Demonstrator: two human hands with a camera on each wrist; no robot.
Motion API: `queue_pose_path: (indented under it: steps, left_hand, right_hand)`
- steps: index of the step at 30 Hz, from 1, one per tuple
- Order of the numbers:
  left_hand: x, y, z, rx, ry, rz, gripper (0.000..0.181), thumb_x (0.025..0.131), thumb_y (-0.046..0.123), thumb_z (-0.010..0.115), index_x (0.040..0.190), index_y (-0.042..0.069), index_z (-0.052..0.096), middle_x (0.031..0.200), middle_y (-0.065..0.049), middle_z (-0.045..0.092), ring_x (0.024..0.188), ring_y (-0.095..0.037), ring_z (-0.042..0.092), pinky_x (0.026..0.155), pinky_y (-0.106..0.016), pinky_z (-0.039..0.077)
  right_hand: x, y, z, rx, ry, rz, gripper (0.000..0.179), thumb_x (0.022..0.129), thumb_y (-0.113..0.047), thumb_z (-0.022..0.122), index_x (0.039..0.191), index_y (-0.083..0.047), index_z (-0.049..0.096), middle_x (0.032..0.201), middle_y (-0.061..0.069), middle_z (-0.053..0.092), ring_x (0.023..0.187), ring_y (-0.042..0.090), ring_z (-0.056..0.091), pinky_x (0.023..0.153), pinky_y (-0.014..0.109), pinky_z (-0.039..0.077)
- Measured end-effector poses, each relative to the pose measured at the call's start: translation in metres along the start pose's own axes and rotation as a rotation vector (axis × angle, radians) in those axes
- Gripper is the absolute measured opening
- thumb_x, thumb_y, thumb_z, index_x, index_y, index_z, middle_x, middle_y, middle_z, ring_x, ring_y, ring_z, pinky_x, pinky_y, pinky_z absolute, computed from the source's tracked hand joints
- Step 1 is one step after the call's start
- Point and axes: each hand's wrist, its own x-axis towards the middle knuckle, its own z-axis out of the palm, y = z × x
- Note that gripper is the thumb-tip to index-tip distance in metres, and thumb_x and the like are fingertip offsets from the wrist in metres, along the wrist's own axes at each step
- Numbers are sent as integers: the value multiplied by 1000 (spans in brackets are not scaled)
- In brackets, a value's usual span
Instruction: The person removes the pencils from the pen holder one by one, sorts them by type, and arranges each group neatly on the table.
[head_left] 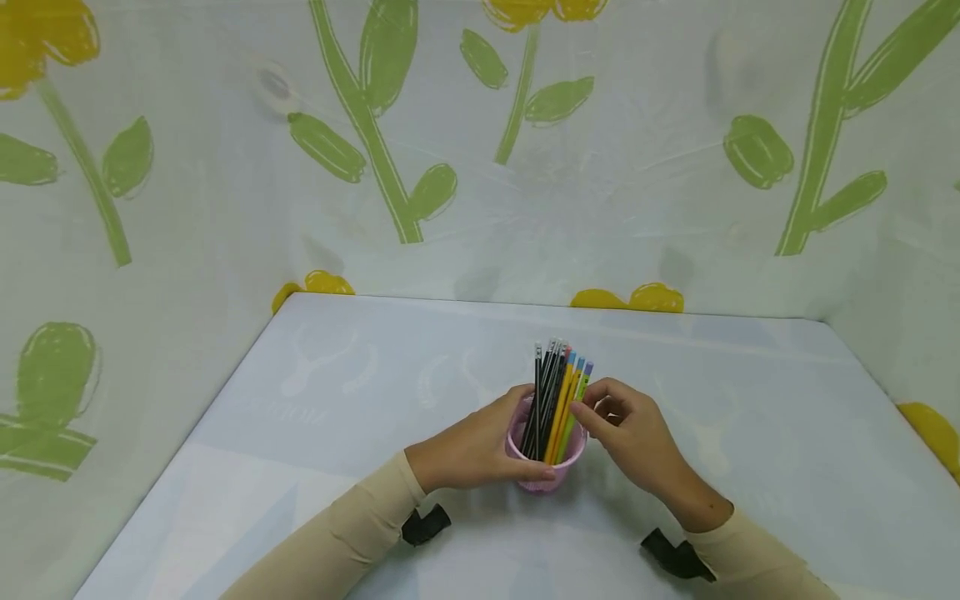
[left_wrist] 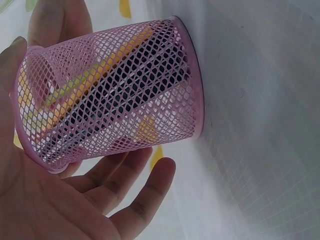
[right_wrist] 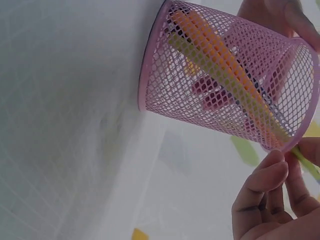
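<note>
A pink mesh pencil cup (head_left: 538,482) stands upright on the table, holding several black pencils (head_left: 550,392), some yellow-orange pencils (head_left: 560,417) and a green pencil (head_left: 567,442). All lean to the right, with their eraser ends above the rim. My left hand (head_left: 472,443) grips the cup near its rim, thumb in front and fingers on the far side. In the left wrist view several of its fingers (left_wrist: 142,200) extend beside the mesh wall. At the cup's right edge, my right hand (head_left: 637,433) pinches the green pencil (right_wrist: 304,161) between thumb and fingers, just above the rim.
The cup rests on a pale table (head_left: 360,358) with faint printed patterns. Behind and beside it hangs a white curtain (head_left: 600,200) with green leaves and yellow flowers. A black strap piece (head_left: 426,525) shows by the left wrist, another black piece (head_left: 675,557) by the right.
</note>
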Motion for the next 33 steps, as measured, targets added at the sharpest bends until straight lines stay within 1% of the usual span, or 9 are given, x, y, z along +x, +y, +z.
queue_pose_path:
  steps: [5,9,12,16,19,22,27,33]
  left_hand:
    - [0,0,0,19,1,-3,100,81,53,79,155,19,21,130,5,61,115,-2,58,107,-31,46]
    - [-1,0,-1,20,1,-7,100,81,54,79,155,20,21,131,4,60,116,-2,57,108,-31,45]
    - [0,0,-1,15,1,-4,100,81,54,79,155,20,21,132,5,60,117,-2,57,108,-30,45]
    - [0,-1,0,-5,2,-7,100,80,53,80,154,21,21,132,6,59,117,-2,58,107,-29,45]
    - [1,-1,0,-12,3,-17,101,80,53,80,154,21,21,132,6,58,118,-2,57,108,-30,45]
    - [0,0,0,-6,2,-24,101,80,53,80,155,21,21,132,6,58,118,-2,56,109,-30,44]
    - [1,0,0,14,1,-25,100,80,54,79,154,20,21,131,4,60,117,-3,57,108,-31,45]
    - [0,1,0,33,4,-41,101,80,55,79,154,19,22,131,4,60,118,-3,57,108,-32,45]
  right_hand:
    - [0,-3,-3,-22,12,-28,12,96,-22,69,97,-11,64,89,5,64,70,13,62,61,25,52]
    - [0,-5,-5,-27,15,-30,10,96,-22,68,98,-13,66,87,5,66,66,18,63,58,26,52]
    - [-1,-7,-7,-28,27,-50,9,96,-21,68,99,-13,67,82,6,66,62,22,63,55,26,52]
    - [-2,-10,-10,-26,53,-87,7,97,-18,67,98,-11,67,79,8,66,61,16,61,54,26,52]
    - [-3,-12,-11,-20,75,-116,6,97,-15,66,99,-10,66,83,7,68,64,10,61,54,25,53]
    - [-3,-14,-12,-4,91,-148,5,98,-13,64,100,-9,65,85,5,69,65,9,60,54,25,53]
    - [-5,-17,-16,47,100,-193,6,101,-10,59,105,-8,62,90,2,70,64,11,60,55,26,53]
    - [-7,-20,-19,176,95,-239,10,104,-3,49,111,-1,55,92,-1,70,66,16,61,54,29,53]
